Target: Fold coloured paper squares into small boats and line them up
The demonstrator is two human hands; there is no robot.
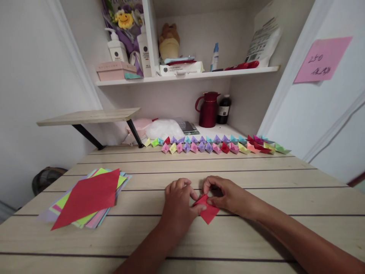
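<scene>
A small piece of folded red paper (209, 214) lies on the wooden table, one corner pointing toward me. From its left side my left hand (179, 201) grips it, thumb on top and fingers curled at its edge. At the right, my right hand (221, 193) pinches the upper part of the same paper between thumb and bent fingers. The far edge of the paper is partly covered by the fingers. To the left is a stack of coloured paper sheets (121, 182) with a red sheet (89, 196) on top.
Two rows of small folded paper boats (201, 147) line the table's far edge. Behind stand a dark red jug (208, 110) and a dark bottle (224, 109) under a white shelf (228, 73). A small raised wooden stand (88, 116) is at the back left.
</scene>
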